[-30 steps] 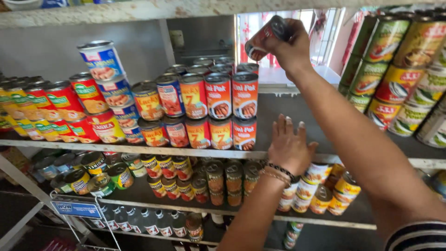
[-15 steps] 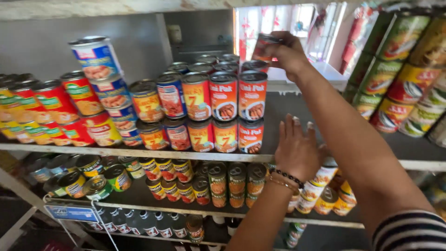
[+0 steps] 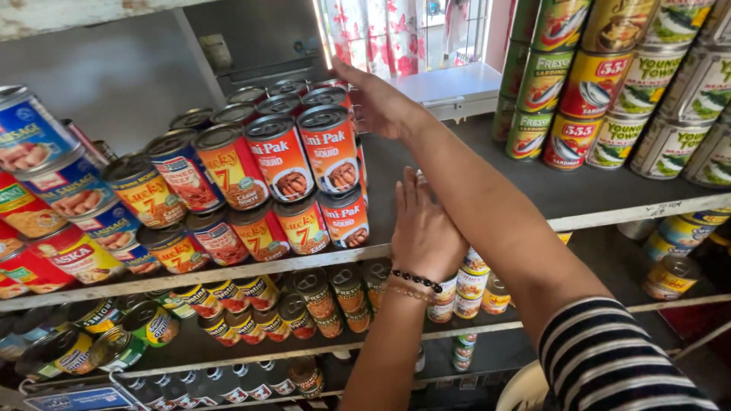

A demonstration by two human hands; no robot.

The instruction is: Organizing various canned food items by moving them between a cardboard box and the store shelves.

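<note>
Here, both hands (image 3: 381, 103) flank the stacked squid cans (image 3: 329, 148).

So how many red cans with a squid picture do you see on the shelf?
3 red squid cans: two side by side in the top layer, one below, near the left hand. Others may hide behind.

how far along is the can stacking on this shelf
Done: the red squid cans stand two high at the shelf front. In hand: the right hand lies flat against the rear top cans; the left hand rests on the shelf edge. Left: bare shelf beside the stack.
</note>
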